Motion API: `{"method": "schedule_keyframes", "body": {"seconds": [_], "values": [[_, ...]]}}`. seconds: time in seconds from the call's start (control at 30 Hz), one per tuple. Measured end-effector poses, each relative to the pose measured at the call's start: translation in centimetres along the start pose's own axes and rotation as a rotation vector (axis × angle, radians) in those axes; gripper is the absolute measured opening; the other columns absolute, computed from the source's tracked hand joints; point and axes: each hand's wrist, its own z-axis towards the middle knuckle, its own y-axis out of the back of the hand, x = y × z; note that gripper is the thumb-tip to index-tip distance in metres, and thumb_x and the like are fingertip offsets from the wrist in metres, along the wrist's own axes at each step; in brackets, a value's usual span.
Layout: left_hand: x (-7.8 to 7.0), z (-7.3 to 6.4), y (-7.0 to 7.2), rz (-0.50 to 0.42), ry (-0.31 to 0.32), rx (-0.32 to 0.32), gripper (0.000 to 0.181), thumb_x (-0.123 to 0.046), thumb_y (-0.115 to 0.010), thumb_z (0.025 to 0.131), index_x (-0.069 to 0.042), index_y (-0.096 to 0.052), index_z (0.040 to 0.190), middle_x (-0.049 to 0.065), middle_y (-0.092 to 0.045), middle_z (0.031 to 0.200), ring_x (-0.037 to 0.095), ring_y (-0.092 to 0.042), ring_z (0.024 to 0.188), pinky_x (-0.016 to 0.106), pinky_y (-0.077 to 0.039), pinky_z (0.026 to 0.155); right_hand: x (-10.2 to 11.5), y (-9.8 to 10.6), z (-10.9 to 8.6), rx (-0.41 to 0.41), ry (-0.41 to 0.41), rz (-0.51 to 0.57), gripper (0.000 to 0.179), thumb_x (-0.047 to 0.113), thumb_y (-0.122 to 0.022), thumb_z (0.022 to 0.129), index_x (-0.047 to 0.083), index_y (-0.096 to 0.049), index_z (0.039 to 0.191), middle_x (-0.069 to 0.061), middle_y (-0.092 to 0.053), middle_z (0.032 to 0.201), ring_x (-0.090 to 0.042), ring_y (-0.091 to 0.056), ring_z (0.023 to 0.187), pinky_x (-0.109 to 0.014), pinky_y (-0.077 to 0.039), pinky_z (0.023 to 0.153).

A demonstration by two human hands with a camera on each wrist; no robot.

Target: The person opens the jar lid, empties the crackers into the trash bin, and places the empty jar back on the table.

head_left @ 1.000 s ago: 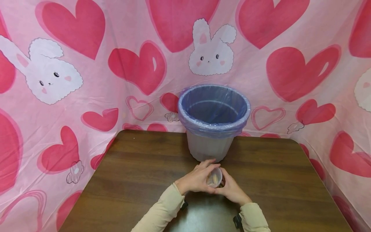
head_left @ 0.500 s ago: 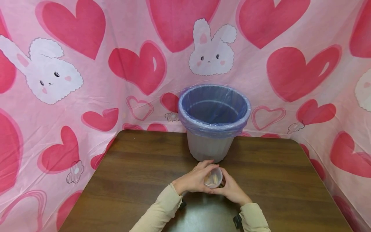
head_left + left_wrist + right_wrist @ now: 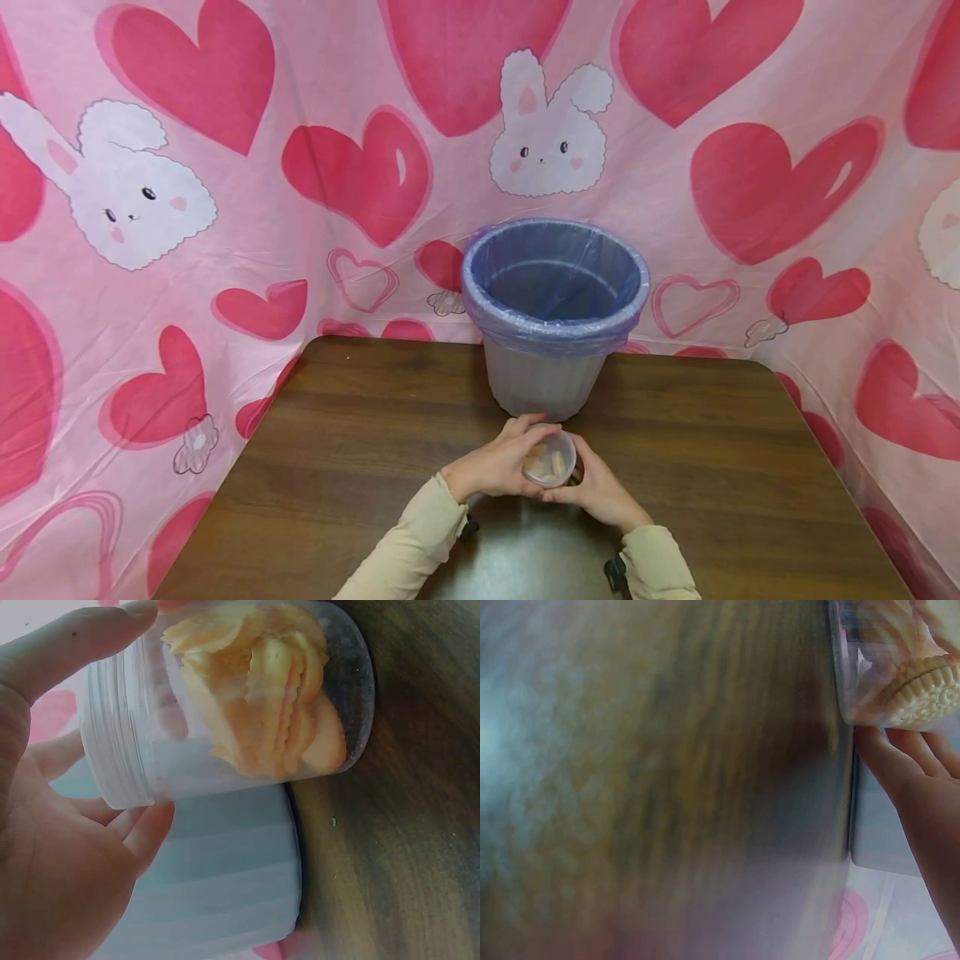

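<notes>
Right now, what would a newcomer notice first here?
Probably the pink cloth with hearts and rabbits, hanging behind the table. Next, the bin with a blue liner, standing toward the table's back. In front of it, the left hand and right hand hold a clear jar of biscuits.

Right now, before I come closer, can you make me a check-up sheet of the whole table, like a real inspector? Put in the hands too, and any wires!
Surface: brown wood-look table, with a shiny patch of light near the sleeves.
Things in hand: clear jar with cookie-like pieces inside; I can't tell whether it has a lid.
Clutter: only a tiny pale speck near the far left corner.
Hands: left hand and right hand both hold the jar, one from each side.
Cables: nothing seen.
Surroundings: pale bin with a bluish bag over its rim, standing beyond the jar; pink cloth with hearts and bunnies behind.
</notes>
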Motion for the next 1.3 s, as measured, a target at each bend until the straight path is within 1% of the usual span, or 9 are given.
{"method": "schedule_keyframes", "body": {"seconds": [0.1, 0.23, 0.33, 0.53, 0.73, 0.87, 0.97, 1.13, 1.3], "values": [[0.0, 0.0, -0.1, 0.005, -0.002, -0.011, 0.089, -0.038, -0.078, 0.063, -0.023, -0.031, 0.137, 0.014, -0.028, 0.14, 0.024, -0.03, 0.123, 0.035, -0.042, 0.092, -0.1, 0.0, 0.0, 0.001, -0.005, 0.005, 0.088, 0.02, -0.081, 0.062, 0.028, -0.03, 0.133, -0.001, -0.037, 0.134, -0.023, -0.042, 0.12, -0.02, -0.041, 0.09], [-0.1, -0.1, -0.1, 0.026, -0.016, -0.03, 0.089, -0.038, -0.078, 0.063, -0.024, -0.031, 0.137, 0.011, -0.033, 0.135, 0.021, -0.033, 0.119, 0.031, -0.042, 0.09, -0.2, 0.0, 0.1, 0.002, 0.007, 0.016, 0.089, 0.018, -0.081, 0.062, 0.025, -0.03, 0.134, -0.001, -0.037, 0.134, -0.024, -0.043, 0.12, -0.019, -0.041, 0.089], [-0.1, -0.1, -0.1, 0.04, -0.027, -0.045, 0.089, -0.036, -0.078, 0.063, -0.023, -0.031, 0.137, 0.007, -0.036, 0.131, 0.02, -0.034, 0.115, 0.029, -0.042, 0.089, -0.2, -0.1, 0.1, -0.005, 0.024, 0.004, 0.089, 0.018, -0.081, 0.061, 0.023, -0.031, 0.134, -0.002, -0.038, 0.134, -0.024, -0.041, 0.12, -0.018, -0.04, 0.09], [-0.2, -0.1, -0.1, 0.058, -0.03, -0.062, 0.089, -0.035, -0.078, 0.063, -0.023, -0.031, 0.138, 0.006, -0.037, 0.128, 0.018, -0.035, 0.112, 0.027, -0.042, 0.087, -0.2, 0.0, 0.2, -0.014, 0.026, -0.01, 0.088, 0.02, -0.081, 0.061, 0.023, -0.032, 0.134, -0.001, -0.038, 0.134, -0.022, -0.039, 0.122, -0.016, -0.038, 0.092], [-0.2, 0.0, -0.2, 0.065, -0.029, -0.088, 0.088, -0.039, -0.078, 0.061, -0.021, -0.036, 0.135, 0.004, -0.038, 0.122, 0.016, -0.034, 0.106, 0.026, -0.04, 0.085, -0.3, 0.1, 0.2, 0.011, 0.047, -0.001, 0.087, 0.019, -0.08, 0.064, 0.021, -0.03, 0.135, -0.005, -0.036, 0.135, -0.027, -0.04, 0.122, -0.02, -0.039, 0.093], [-0.1, 0.0, -0.1, 0.061, -0.027, -0.09, 0.087, -0.04, -0.078, 0.06, -0.021, -0.038, 0.134, 0.003, -0.038, 0.12, 0.016, -0.034, 0.104, 0.026, -0.04, 0.085, -0.3, 0.1, 0.2, 0.006, 0.033, 0.002, 0.087, 0.02, -0.081, 0.062, 0.024, -0.031, 0.133, -0.003, -0.037, 0.134, -0.024, -0.041, 0.121, -0.019, -0.039, 0.092], [-0.1, 0.1, -0.1, 0.059, -0.025, -0.092, 0.086, -0.04, -0.078, 0.06, -0.021, -0.038, 0.134, 0.003, -0.038, 0.12, 0.015, -0.034, 0.104, 0.026, -0.04, 0.084, -0.2, 0.1, 0.2, 0.006, 0.027, 0.012, 0.087, 0.02, -0.081, 0.062, 0.024, -0.031, 0.133, -0.003, -0.038, 0.134, -0.024, -0.041, 0.121, -0.019, -0.039, 0.092], [-0.1, 0.0, -0.2, 0.045, -0.012, -0.091, 0.086, -0.039, -0.078, 0.061, -0.022, -0.037, 0.135, 0.002, -0.037, 0.121, 0.015, -0.033, 0.106, 0.027, -0.041, 0.085, 0.9, 0.0, -0.1, 0.024, 0.033, 0.028, 0.085, 0.013, -0.078, 0.065, 0.018, -0.029, 0.135, -0.009, -0.035, 0.136, -0.03, -0.039, 0.122, -0.021, -0.04, 0.092], [0.1, 0.0, -0.2, 0.049, -0.012, -0.096, 0.087, -0.043, -0.077, 0.061, -0.024, -0.036, 0.135, 0.002, -0.037, 0.12, 0.015, -0.034, 0.105, 0.027, -0.04, 0.085, 2.0, 0.0, -0.4, 0.043, 0.009, 0.055, 0.085, 0.011, -0.077, 0.067, 0.013, -0.027, 0.136, -0.013, -0.035, 0.135, -0.034, -0.039, 0.121, -0.026, -0.043, 0.09]]}}
